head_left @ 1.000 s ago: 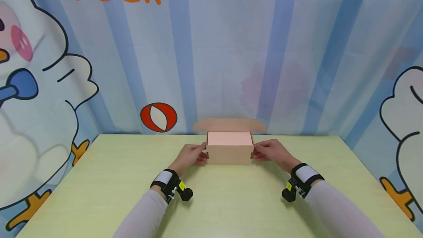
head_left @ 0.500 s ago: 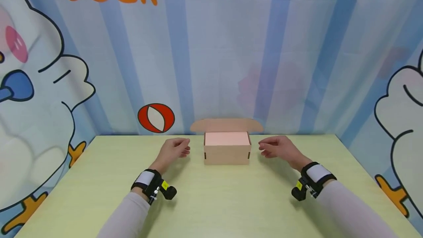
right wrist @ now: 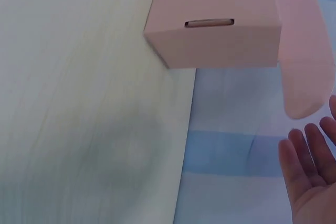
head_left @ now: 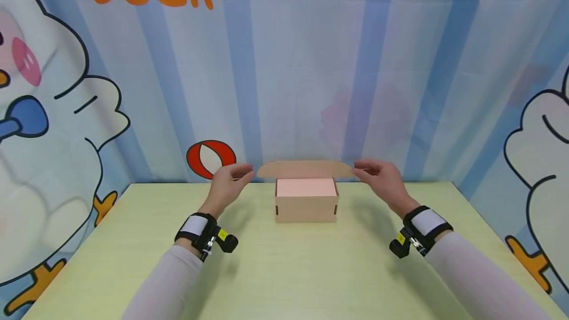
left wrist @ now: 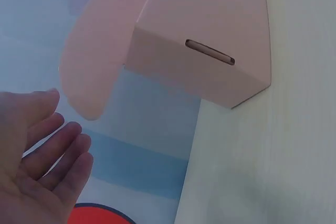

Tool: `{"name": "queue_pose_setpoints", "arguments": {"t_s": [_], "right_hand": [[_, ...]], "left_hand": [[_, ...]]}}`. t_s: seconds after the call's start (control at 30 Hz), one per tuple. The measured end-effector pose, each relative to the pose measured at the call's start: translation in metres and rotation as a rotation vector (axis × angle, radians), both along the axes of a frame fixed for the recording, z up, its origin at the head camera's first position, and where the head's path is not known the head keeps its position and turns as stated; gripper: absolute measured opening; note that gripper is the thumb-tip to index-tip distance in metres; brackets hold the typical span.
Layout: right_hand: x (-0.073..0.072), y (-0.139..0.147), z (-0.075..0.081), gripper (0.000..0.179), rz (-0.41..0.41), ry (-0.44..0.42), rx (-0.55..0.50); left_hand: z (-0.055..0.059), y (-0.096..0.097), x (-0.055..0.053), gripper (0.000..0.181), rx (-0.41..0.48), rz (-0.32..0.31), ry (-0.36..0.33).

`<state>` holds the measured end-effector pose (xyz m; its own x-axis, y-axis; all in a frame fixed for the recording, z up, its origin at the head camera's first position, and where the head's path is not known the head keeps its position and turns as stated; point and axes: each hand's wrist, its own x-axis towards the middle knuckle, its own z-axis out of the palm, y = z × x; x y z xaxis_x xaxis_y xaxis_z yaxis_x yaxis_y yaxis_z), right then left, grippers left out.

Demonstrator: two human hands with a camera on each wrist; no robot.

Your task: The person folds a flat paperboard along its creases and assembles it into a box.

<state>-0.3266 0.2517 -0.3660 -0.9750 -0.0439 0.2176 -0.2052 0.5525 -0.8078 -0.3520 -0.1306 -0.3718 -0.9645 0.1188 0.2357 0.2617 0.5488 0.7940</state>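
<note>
A small cardboard box (head_left: 305,209) stands near the back edge of the table, its front facing me. Behind its top rises a cardboard flap (head_left: 304,168) with rounded ends that stick out past both sides. My left hand (head_left: 226,186) is raised to the left of that flap, fingers loosely bent and holding nothing; the left wrist view shows a gap between fingertips and flap end. On the other side my right hand (head_left: 383,184) is lifted close to the flap's right end, palm inward, with nothing in it. A narrow slot shows low on each side of the box.
The pale yellow table (head_left: 284,270) stretches in front of the box toward me. Directly behind its back edge hangs a blue striped curtain (head_left: 302,63) printed with white ducks and a red ball (head_left: 202,158). Both wrists wear strapped cameras.
My hands were at the box's two sides a second ago. They let go, moved outward, then rose to the height of the flap. The box stays where it was.
</note>
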Motion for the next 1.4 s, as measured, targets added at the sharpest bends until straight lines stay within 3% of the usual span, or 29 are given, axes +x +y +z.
{"name": "queue_pose_setpoints", "arguments": {"t_s": [0.17, 0.43, 1.1, 1.4], "right_hand": [[-0.005, -0.011, 0.003, 0.040, -0.032, 0.041, 0.021], [-0.008, -0.020, 0.006, 0.036, -0.035, 0.027, 0.039], [-0.002, -0.021, 0.005, 0.032, -0.015, 0.018, 0.025], [0.008, -0.031, 0.001, 0.035, -0.005, -0.011, -0.069]], "left_hand": [[0.005, 0.019, -0.005, 0.039, -0.035, -0.043, 0.041], [0.008, 0.033, -0.006, 0.035, -0.063, -0.036, 0.112], [0.008, 0.034, -0.001, 0.029, -0.084, -0.027, 0.099], [0.009, 0.039, 0.007, 0.029, -0.062, -0.031, 0.094]]}}
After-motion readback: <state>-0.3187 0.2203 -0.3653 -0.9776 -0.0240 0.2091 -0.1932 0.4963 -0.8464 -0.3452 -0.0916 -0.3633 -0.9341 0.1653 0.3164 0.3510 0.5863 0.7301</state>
